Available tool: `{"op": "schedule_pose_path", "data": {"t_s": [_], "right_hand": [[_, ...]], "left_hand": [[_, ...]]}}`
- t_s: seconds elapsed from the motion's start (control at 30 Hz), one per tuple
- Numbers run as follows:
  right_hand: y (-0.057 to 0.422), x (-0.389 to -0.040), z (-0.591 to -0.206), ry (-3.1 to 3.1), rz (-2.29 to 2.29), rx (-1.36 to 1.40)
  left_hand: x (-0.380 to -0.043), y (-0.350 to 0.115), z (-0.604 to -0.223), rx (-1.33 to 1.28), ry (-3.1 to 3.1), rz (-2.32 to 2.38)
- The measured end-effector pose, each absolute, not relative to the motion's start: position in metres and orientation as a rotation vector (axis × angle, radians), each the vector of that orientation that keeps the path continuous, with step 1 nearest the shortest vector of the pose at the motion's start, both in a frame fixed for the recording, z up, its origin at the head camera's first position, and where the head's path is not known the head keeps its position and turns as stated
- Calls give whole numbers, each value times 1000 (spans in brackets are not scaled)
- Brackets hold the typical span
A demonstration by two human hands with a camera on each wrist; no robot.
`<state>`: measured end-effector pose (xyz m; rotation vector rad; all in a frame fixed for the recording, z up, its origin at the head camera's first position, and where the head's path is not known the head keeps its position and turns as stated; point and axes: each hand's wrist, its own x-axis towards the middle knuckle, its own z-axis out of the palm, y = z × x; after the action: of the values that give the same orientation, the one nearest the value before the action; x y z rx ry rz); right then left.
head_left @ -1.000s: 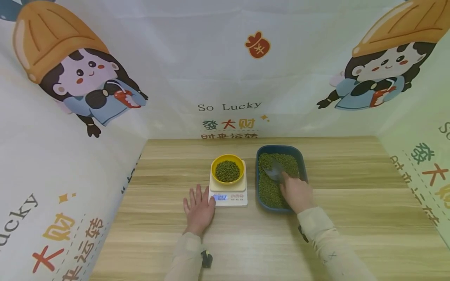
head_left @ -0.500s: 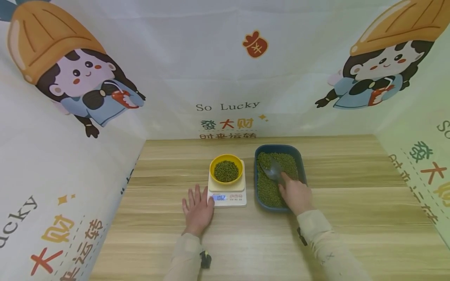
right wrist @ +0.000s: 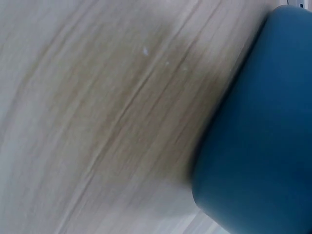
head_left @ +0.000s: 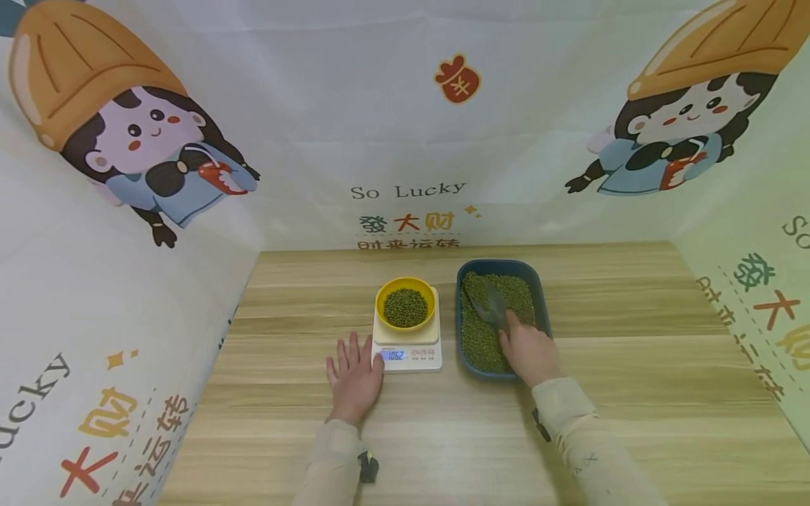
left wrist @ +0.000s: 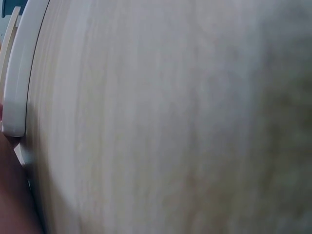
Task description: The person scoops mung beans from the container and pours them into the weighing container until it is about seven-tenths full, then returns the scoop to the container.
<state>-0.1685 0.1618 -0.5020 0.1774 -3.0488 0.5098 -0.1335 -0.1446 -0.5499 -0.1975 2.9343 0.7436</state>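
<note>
Gripped by its handle, a grey scoop dips into small green beans under my right hand, its blade on the far left side of a deep blue tray. That hand hangs over the tray's near right side, fingers curled round the handle. To the left, my left hand lies flat on the wood-grain table, holding nothing, fingers spread and pointing to the far side, thumb at the near left corner of a white kitchen scale. On the scale's far part sits a yellow bowl, partly filled with green beans; the lit display shows the digits 1062, any decimal point too small to make out. Scale and tray stand side by side, a narrow gap between them. Pale sleeves cover my arms. Beyond, a white backdrop printed with cartoon figures and "So Lucky" closes off the table's far edge.
</note>
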Motion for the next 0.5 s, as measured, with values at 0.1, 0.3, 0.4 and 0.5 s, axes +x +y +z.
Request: {"op": "schedule_pose_path", "data": {"t_s": [0.1,0.3,0.4,0.5], "right_hand": [[162,-170,-503,-3097,476,168],[161,-172,-504,-3145,485,149],[161,-172,-504,-3153,512,136],[161,-173,-504,-3165,525,126]], "left_hand": [[-133,-144,-550,-193,2933,736],[-133,-144,-548,-181,2954,739],[-132,-144,-547,-175,2959,745],[-132,-145,-547,-172,2955,747]]}}
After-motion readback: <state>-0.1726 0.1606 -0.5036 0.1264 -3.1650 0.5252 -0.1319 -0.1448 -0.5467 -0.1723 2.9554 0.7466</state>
